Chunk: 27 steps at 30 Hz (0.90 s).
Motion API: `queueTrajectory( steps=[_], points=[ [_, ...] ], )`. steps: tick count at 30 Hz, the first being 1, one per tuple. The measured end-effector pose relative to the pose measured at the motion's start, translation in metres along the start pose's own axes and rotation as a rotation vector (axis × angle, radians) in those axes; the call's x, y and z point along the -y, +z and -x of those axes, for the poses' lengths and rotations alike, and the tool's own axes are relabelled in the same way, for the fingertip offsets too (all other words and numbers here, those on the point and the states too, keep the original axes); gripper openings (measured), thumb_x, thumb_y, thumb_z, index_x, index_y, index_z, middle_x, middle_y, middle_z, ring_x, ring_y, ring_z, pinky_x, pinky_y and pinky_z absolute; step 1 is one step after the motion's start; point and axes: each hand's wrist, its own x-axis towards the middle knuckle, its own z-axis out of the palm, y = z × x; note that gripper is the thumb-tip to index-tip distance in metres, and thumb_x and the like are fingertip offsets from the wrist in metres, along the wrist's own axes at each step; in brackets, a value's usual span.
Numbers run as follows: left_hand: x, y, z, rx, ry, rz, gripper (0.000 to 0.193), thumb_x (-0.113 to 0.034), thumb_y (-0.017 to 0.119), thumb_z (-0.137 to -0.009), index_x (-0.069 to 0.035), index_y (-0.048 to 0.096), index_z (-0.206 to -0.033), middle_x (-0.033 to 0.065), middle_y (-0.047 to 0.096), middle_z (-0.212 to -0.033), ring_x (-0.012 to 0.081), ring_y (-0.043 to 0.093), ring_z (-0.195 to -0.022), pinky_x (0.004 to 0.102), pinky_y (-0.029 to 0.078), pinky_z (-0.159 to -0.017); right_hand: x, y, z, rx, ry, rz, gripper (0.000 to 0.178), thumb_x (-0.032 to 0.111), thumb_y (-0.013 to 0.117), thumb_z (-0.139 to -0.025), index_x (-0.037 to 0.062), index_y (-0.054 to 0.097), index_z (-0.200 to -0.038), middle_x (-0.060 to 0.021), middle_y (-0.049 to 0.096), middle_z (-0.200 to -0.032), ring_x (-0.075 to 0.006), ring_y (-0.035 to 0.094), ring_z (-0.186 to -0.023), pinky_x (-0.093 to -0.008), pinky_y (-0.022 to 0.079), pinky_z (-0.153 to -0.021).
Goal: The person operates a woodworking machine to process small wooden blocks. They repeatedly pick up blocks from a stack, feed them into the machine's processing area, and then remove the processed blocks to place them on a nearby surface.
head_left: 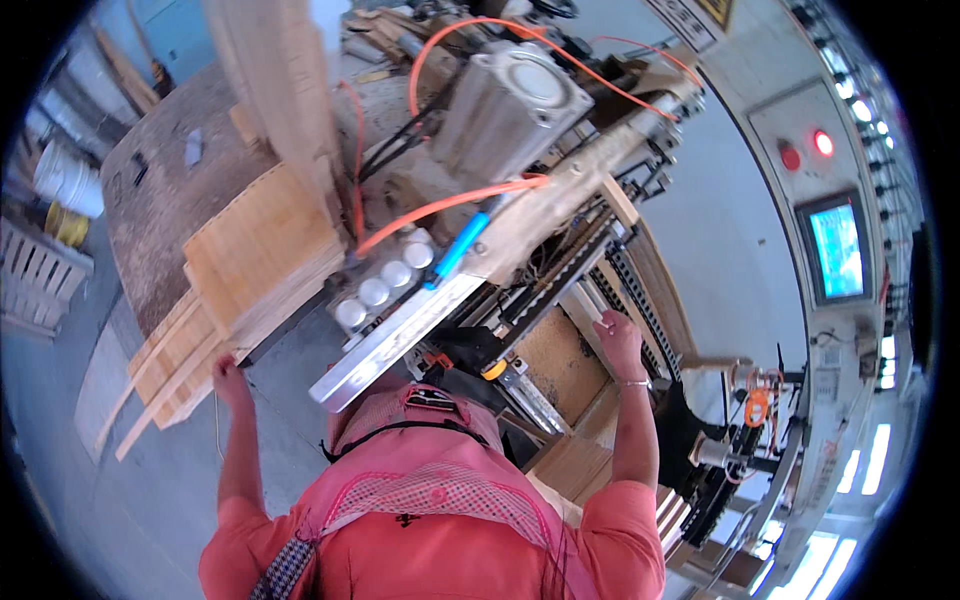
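My left hand (231,380) is low on the left with its fingers drawn together. It is beside the near corner of a stack of pale wooden boards (262,245), close to the end of a long thin wooden strip (170,400). Whether it grips anything is too small to see. On the right, my right hand (620,338) reaches over the machine's guide rails (550,290), fingers curled closed near a dark toothed chain track (640,305). What lies inside those fingers, if anything, I cannot make out. Below that hand is a brown board (555,360) within the machine frame.
A grey motor (515,95) with orange air hoses (450,200) rises ahead. A metal bar (395,345) juts toward my apron. At right stands a control panel with a lit screen (836,250) and red lamp (823,143). White and yellow buckets (68,180) stand far left.
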Motion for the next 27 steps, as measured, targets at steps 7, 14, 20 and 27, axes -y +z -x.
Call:
queueTrajectory(
  steps=[7,14,20,27],
  points=[
    [-0.072,0.045,0.17,0.646,0.127,0.148,0.012,0.001,0.05,-0.081,-0.004,0.06,-0.086,0.001,0.056,-0.071,0.0072,0.049,-0.059,0.0207,0.039,-0.054,-0.021,0.005,-0.024,-0.083,-0.044,0.016,0.023,0.021,0.065,-0.072,0.0063,0.063,-0.089,-0.0121,0.063,-0.079,-0.0305,0.061,-0.074,-0.0376,0.048,-0.065],
    [-0.229,0.145,0.261,1.168,0.179,0.351,0.008,-0.002,0.051,-0.085,-0.002,0.059,-0.087,-0.0007,0.054,-0.073,0.0059,0.047,-0.061,0.0196,0.037,-0.055,-0.018,-0.021,-0.003,-0.119,-0.051,0.104,0.025,0.023,0.066,-0.072,0.0065,0.062,-0.091,-0.0112,0.062,-0.083,-0.0309,0.06,-0.075,-0.0393,0.048,-0.065],
    [-0.26,0.204,0.32,1.502,0.283,0.47,0.011,-0.002,0.049,-0.087,-0.003,0.06,-0.091,-0.0007,0.057,-0.082,0.0033,0.048,-0.064,0.0176,0.038,-0.057,-0.066,-0.085,0.121,-0.248,0.365,0.273,0.019,0.026,0.066,-0.071,0.009,0.058,-0.076,-0.011,0.059,-0.081,-0.0315,0.059,-0.077,-0.0417,0.049,-0.066],
    [-0.24,0.228,0.337,1.629,0.416,0.308,0.011,0.001,0.05,-0.085,-0.001,0.06,-0.09,0.0001,0.059,-0.085,0.0039,0.05,-0.067,0.018,0.041,-0.06,-0.122,-0.144,0.325,-0.454,1.044,0.468,0.026,0.028,0.071,-0.07,0.0057,0.062,-0.079,-0.0118,0.062,-0.078,-0.0304,0.06,-0.077,-0.0413,0.047,-0.065]
  ],
)
